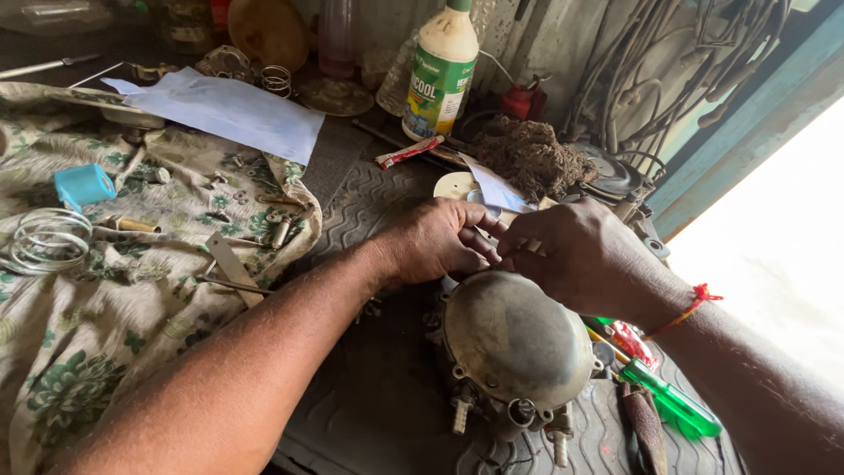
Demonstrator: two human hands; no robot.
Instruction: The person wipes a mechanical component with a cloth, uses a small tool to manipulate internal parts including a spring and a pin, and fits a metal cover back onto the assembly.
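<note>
in the head view, the left hand (435, 239) and the right hand (576, 255) are meeting fingertip to fingertip just above the far edge of a domed grey metal cover (517, 339), which is sitting on a dark ribbed rubber mat (378, 413) near the middle of the bench. both hands are curling their fingers inward, pressed close together as if pinching some small part between them, but the part itself is hidden behind the knuckles, so what they are gripping cannot be told. the right wrist is wearing a red thread (694, 303).

the metal cover is lying dome up, with short bolts and fittings sticking out along its near rim. just to its right a green-handled screwdriver (673, 403) is lying on the mat, near a dark-handled tool (646, 431) beside it.

beyond the hands a pale round disc (457, 185) is resting, partly covered by a slip of paper (497, 189), and next to it a clump of brown fibre (532, 158) is piling up against the wall. a white bottle with a green label (440, 70) is standing upright behind that, with a small red-and-white tube (409, 151) lying at its foot.

to the left a flowered cloth (97, 317) is spreading over the bench, carrying a small blue box (83, 186), coils of wire (48, 239), scattered small metal parts and a sheet of white paper (229, 110).
</note>
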